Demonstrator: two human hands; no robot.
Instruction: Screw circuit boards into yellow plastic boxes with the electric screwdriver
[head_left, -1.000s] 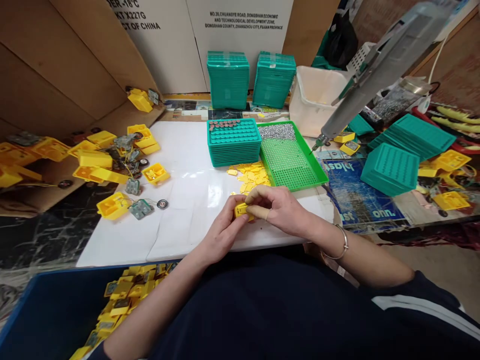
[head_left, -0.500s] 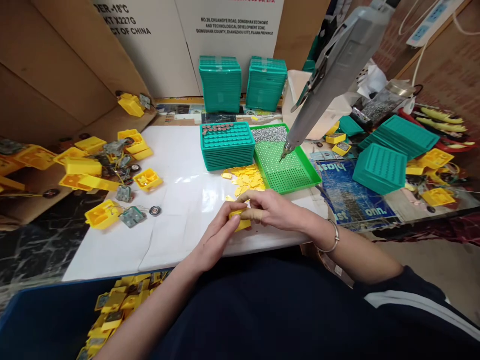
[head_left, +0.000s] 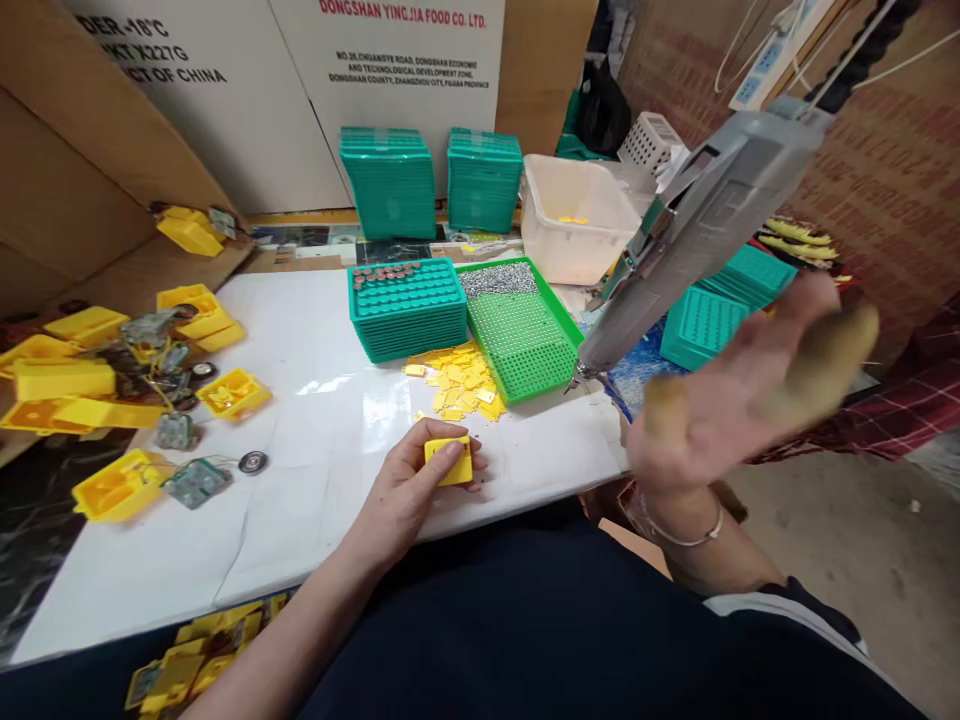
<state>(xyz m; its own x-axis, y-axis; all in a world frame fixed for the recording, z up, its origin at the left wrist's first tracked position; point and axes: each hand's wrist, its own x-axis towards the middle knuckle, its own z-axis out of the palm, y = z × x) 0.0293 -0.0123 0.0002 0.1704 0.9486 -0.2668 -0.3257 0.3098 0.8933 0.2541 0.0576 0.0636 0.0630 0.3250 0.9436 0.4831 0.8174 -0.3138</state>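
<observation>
My left hand (head_left: 394, 490) is closed around a small yellow plastic case (head_left: 460, 468), thumb across its top face, just above the white table sheet. My right hand (head_left: 720, 410) is raised at the right, blurred, fingers apart and holding nothing; coverings wrap some of its fingertips. Close to it, a grey electric screwdriver (head_left: 675, 240) hangs at a slant, bit pointing down. Below the bit's left side lies a green perforated tray (head_left: 532, 372) with many small screws (head_left: 499, 279) at its far end. Small flat yellow plastic pieces (head_left: 461, 378) are heaped between the tray and my left hand.
A stack of teal trays (head_left: 409, 325) holds small round brown parts on top. Opened yellow cases (head_left: 124, 485) with wired parts lie at left. Behind stand bundled teal trays (head_left: 386, 185) and a white bin (head_left: 577, 225). More yellow cases (head_left: 176, 675) fill a container below the table edge.
My right hand has left the yellow case and swung right and up beside the screwdriver, opening. My left hand keeps the case. The whole view has turned to the right.
</observation>
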